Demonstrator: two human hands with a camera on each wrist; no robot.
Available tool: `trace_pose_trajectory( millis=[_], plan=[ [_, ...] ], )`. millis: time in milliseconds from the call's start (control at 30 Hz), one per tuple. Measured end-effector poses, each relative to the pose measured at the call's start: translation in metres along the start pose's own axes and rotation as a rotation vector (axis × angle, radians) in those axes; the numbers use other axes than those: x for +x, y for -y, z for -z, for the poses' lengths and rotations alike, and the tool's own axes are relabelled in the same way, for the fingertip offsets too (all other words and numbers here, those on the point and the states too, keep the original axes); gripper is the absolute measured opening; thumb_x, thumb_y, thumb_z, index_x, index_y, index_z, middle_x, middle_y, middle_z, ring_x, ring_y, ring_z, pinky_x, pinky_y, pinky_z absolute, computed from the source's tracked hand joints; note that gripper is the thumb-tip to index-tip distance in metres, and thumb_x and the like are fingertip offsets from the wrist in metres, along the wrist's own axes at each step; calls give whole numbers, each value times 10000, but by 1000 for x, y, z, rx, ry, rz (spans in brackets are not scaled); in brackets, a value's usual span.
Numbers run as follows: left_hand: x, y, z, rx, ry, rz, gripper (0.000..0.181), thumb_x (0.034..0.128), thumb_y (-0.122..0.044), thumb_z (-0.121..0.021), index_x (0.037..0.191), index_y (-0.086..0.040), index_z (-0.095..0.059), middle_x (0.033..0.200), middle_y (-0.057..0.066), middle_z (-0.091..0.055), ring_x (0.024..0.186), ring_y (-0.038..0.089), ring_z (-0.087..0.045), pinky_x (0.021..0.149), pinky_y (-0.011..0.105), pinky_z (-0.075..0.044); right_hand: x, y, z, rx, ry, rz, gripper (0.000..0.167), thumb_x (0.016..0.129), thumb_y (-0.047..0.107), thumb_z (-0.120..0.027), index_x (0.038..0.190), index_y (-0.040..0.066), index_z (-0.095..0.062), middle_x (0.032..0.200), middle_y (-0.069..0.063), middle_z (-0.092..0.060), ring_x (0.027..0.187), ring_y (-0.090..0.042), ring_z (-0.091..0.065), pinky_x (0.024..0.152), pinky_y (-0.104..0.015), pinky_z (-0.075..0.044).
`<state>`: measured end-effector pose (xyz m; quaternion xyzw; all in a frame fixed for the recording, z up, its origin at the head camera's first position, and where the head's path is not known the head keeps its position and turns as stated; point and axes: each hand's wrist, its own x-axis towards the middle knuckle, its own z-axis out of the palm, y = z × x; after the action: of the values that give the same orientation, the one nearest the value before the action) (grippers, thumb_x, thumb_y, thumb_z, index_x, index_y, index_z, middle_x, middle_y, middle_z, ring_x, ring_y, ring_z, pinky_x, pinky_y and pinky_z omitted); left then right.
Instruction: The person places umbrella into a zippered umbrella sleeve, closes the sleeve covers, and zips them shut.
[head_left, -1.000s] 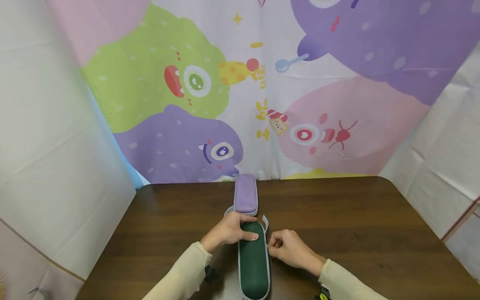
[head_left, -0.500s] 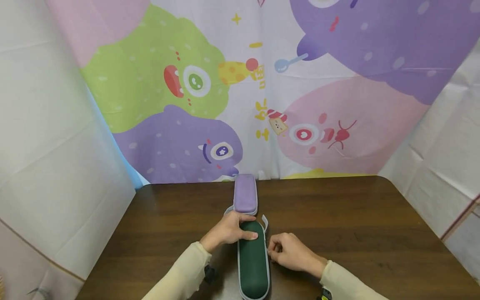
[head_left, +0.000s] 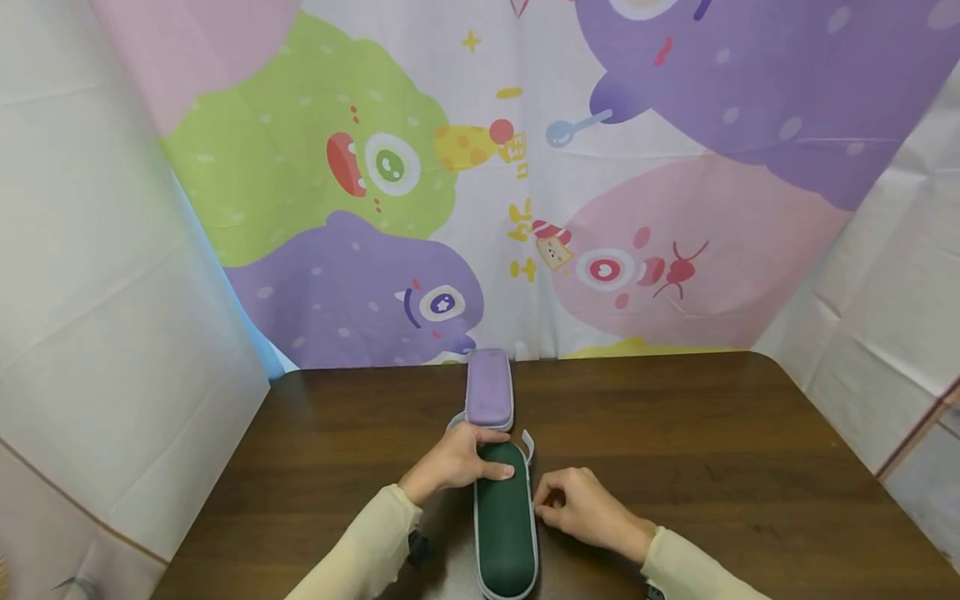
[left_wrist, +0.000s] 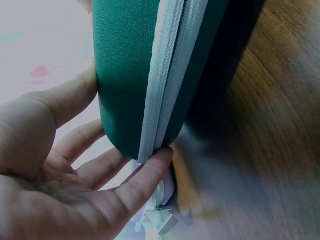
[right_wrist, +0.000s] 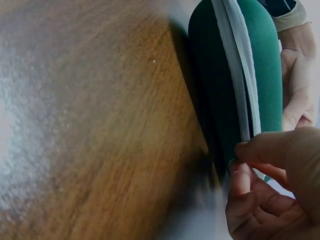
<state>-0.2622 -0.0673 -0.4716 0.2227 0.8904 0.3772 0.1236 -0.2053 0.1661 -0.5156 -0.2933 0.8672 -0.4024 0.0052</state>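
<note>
A long green case [head_left: 506, 529] with rounded ends and a pale zipper edge lies lengthwise on the table. My left hand [head_left: 456, 460] grips its far end, thumb on top; in the left wrist view the fingers of that hand [left_wrist: 85, 170] curl round the end beside the zipper [left_wrist: 165, 85]. At the case's right side my right hand [head_left: 588, 508] pinches the zipper pull, mostly hidden by the fingertips. The right wrist view shows this hand [right_wrist: 275, 182] against the zipper [right_wrist: 239, 60], where a thin dark line runs between the pale tapes.
A smaller purple case [head_left: 489, 387] lies just beyond the green one, near the back edge of the brown table [head_left: 675, 417]. A pale strap [head_left: 528, 447] stands up by the green case's far end. A cartoon-print curtain [head_left: 405, 208] hangs behind.
My right hand has shifted slightly along the green case's side toward the near end. The left hand keeps its grip, and the case stays nearly in place.
</note>
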Motion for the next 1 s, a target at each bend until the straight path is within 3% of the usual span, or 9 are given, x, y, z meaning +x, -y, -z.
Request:
trace_pose_trajectory(
  millis=[667, 1000],
  plan=[
    [0, -2, 2, -17, -1, 27, 560, 822, -235, -886, 1292, 7, -702, 1306, 141, -706, 1234, 297, -627, 1020, 468, -530, 0, 2, 3, -32, -14, 115, 219, 793, -6, -785, 722, 179, -693, 685, 123, -604, 631, 75, -522, 570, -145, -479],
    [-1, -1, 2, -16, 6, 23, 547, 828, -232, -881, 1290, 2, -706, 1292, 133, -714, 1212, 269, -636, 1002, 449, -541, -2, 1, 2, 14, 47, 69, 215, 806, -8, -756, 731, 181, -688, 671, 154, -585, 614, 80, -526, 559, -159, -497]
  ],
)
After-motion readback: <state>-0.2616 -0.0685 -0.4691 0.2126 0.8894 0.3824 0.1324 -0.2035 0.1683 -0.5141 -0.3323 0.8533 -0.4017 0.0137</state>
